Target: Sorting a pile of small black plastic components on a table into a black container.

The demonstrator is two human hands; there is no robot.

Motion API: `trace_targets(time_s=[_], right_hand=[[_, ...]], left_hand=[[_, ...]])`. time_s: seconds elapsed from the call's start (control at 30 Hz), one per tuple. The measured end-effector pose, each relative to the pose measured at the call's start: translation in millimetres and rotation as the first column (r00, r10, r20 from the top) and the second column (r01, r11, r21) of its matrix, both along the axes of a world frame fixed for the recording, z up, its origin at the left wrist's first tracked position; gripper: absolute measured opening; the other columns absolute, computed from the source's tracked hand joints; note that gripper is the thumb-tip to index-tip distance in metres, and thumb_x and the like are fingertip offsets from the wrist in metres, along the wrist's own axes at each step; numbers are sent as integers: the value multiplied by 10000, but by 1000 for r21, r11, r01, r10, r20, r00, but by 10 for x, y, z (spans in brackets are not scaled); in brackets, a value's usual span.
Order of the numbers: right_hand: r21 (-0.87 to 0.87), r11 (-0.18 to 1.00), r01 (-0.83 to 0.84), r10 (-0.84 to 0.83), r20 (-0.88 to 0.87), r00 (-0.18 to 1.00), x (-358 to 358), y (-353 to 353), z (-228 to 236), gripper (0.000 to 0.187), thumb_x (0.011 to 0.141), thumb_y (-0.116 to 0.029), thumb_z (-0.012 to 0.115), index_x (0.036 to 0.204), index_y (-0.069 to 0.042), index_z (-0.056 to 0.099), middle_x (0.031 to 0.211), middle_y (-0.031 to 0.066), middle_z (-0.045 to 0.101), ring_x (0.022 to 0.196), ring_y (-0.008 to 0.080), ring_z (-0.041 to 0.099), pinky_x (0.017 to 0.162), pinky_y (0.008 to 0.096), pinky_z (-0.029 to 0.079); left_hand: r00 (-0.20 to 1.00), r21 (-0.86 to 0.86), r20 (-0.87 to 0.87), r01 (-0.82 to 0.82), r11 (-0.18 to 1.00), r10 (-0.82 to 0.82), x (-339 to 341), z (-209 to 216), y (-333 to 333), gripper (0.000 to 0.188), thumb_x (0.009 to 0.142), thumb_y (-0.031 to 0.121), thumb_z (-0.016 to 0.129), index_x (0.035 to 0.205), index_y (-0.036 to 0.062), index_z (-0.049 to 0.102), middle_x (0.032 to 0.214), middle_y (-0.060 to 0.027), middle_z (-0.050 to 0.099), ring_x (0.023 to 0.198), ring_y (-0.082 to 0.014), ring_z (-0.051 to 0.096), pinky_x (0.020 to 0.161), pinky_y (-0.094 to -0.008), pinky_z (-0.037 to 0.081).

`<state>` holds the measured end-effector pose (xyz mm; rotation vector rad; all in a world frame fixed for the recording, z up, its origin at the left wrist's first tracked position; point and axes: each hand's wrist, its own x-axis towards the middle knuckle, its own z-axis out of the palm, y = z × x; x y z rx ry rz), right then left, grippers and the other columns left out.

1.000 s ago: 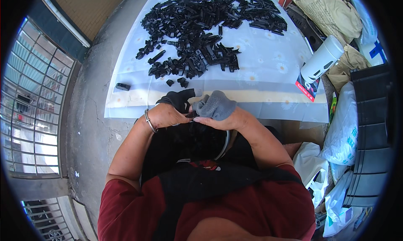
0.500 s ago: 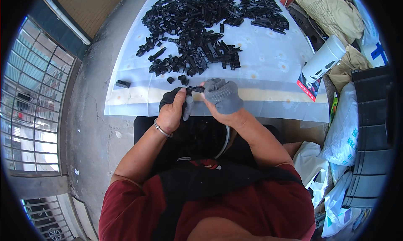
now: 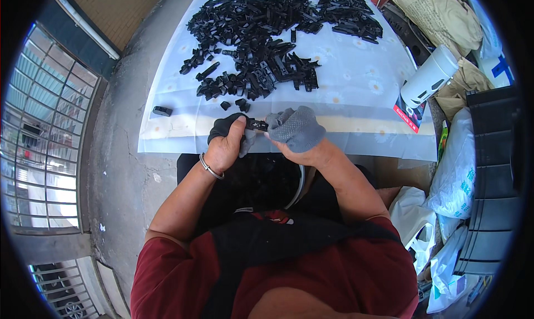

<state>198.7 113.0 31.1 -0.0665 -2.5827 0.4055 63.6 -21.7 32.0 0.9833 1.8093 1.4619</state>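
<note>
Between my two hands, over the table's near edge, is a small black plastic part [image 3: 257, 125]. My left hand [image 3: 227, 136], in a dark glove with the thumb bare, is closed on its left end. Closed at the right end is my right hand [image 3: 296, 129], in a grey dotted glove; its fingertips are partly hidden. Just beyond my hands lie a few loose black pieces [image 3: 242, 105]. A large heap of black plastic parts [image 3: 267, 30] spreads over the far side of the table. One more black piece [image 3: 162, 111] lies apart at the left.
A white sheet with daisies covers the table [image 3: 361, 105]. At its right edge a white cylindrical container [image 3: 429, 77] stands by a red and black card [image 3: 409, 116]. Sacks [image 3: 442, 19], plastic bags [image 3: 453, 169] and a dark ribbed panel [image 3: 489, 180] crowd the right side.
The black part has turned and dropped slightly between my hands, showing more of its length. My right hand has shifted a little to the right and its fingers have rolled.
</note>
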Motion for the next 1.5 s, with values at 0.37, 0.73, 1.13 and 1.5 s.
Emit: trace_targets(time_s=[0.37,0.73,1.13,1.5], right_hand=[[2,1000,-16,16,-55,998,4,-53,-70,98,784,-195,572,770,-106,611,776,62,597,709,266,552,613,383,420],[83,996,23,-16,-79,997,47,-87,-49,161,692,-129,582,848,-122,620,834,43,613,774,244,570,664,370,451],[2,1000,-13,13,-29,999,55,-52,-12,172,689,-135,588,857,-116,618,844,38,607,784,244,564,682,374,448],[41,999,29,-27,-51,998,74,-36,-35,150,712,-138,569,855,-107,604,796,48,588,742,251,550,641,393,436]], left_hand=[[982,-67,-179,-74,995,61,48,17,69,428,931,299,380,668,3,544,490,-64,479,456,-169,457,470,-318,376],[978,-79,-202,-69,995,52,18,-2,98,411,928,281,379,682,1,554,535,-113,527,482,-228,494,500,-331,396],[988,-77,-154,-33,996,21,70,42,67,409,934,278,370,692,2,550,521,-74,523,475,-182,498,481,-313,393],[930,-18,-363,-60,998,50,28,51,113,415,929,282,371,687,-6,547,554,-155,535,492,-290,507,490,-350,398]])
